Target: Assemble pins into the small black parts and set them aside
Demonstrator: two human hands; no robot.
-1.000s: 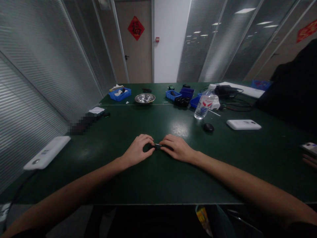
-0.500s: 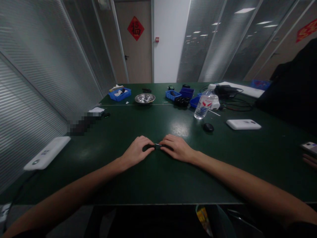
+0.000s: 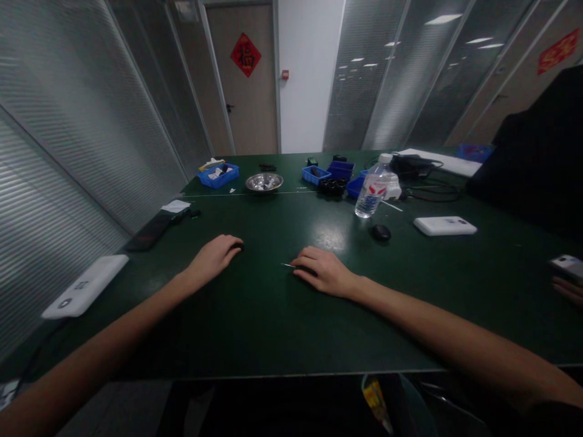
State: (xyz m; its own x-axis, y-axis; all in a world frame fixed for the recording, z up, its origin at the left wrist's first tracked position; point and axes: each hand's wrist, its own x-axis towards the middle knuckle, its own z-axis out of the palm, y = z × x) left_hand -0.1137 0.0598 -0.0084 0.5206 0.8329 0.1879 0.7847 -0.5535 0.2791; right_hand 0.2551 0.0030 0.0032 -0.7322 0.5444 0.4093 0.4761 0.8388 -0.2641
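My right hand rests low over the table's middle, fingers closed around a slim black-handled tool. From its fingertips the tool's thin metal shaft points left; most of the handle is hidden in my grip. To the left and slightly farther off, my left hand pinches a small black piece, mostly covered by the fingers. A wide gap of tabletop lies between the two hands.
The green table carries a water bottle, a black mouse, white devices on both sides, a metal bowl and blue trays. Another person's hand holds a phone at right.
My left hand has moved left and away from my right hand, taking the small black piece off the tool's shaft end. The right hand has stayed nearly in place.
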